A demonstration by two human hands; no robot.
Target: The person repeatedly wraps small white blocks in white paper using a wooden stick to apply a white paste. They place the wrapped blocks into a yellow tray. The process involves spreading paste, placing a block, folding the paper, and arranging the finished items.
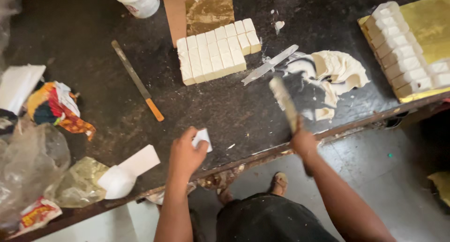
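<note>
My left hand [185, 154] holds a small white block [202, 139] just above the near edge of the dark worktable [93, 59]. My right hand [302, 141] grips the handle of a paste-smeared spatula [284, 101], its blade pointing away toward a mound of cream-white paste [337, 75] spread on the table. A second flat metal blade [271, 64] lies beside the paste. Behind it, a slab of cut white blocks [215, 52] sits in rows, partly on a brown board with a gold sheet [208, 12].
A knife with an orange handle [138, 81] lies left of the blocks. More white blocks [398, 49] rest on a gold-covered board at right. A white tub [138, 0] stands at the back. Plastic bags, wrappers and white paper [124, 171] crowd the left. Grey floor lies below.
</note>
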